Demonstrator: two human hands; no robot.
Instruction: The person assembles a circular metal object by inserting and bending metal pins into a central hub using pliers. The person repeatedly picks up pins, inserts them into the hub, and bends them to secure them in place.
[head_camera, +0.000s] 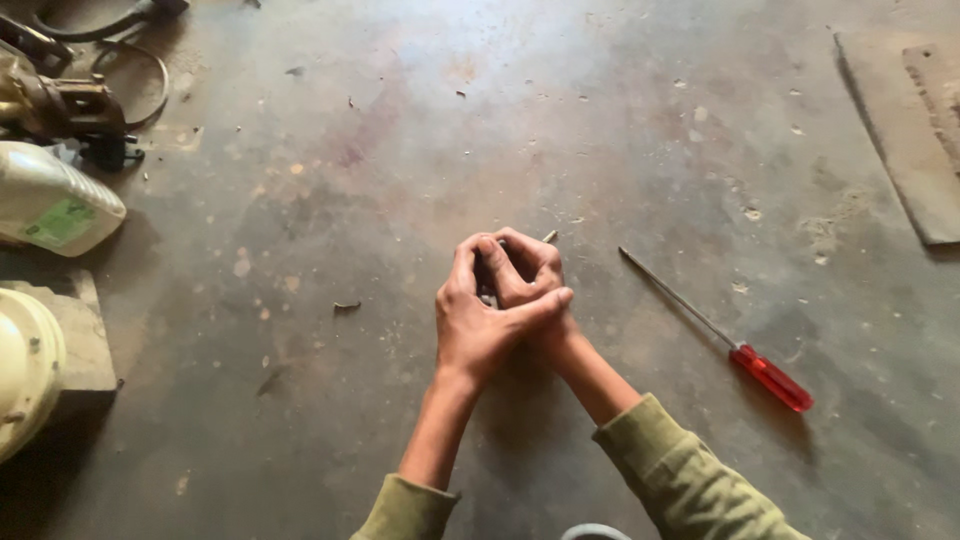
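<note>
Right now my left hand (478, 325) and my right hand (525, 278) are clasped together low over the stained concrete floor (400, 150), both curled tight around a small dark metal part (488, 290). Only a sliver of it shows between my fingers, and a thin pale tip (549, 237) pokes out at one o'clock. A red-handled screwdriver (715, 330) lies near my hands at three o'clock, untouched. Well apart at ten o'clock sits a white plastic jug (50, 200), with rusty machine parts (60, 100) just beyond it. A pale rounded housing (25, 365) rests at nine o'clock.
</note>
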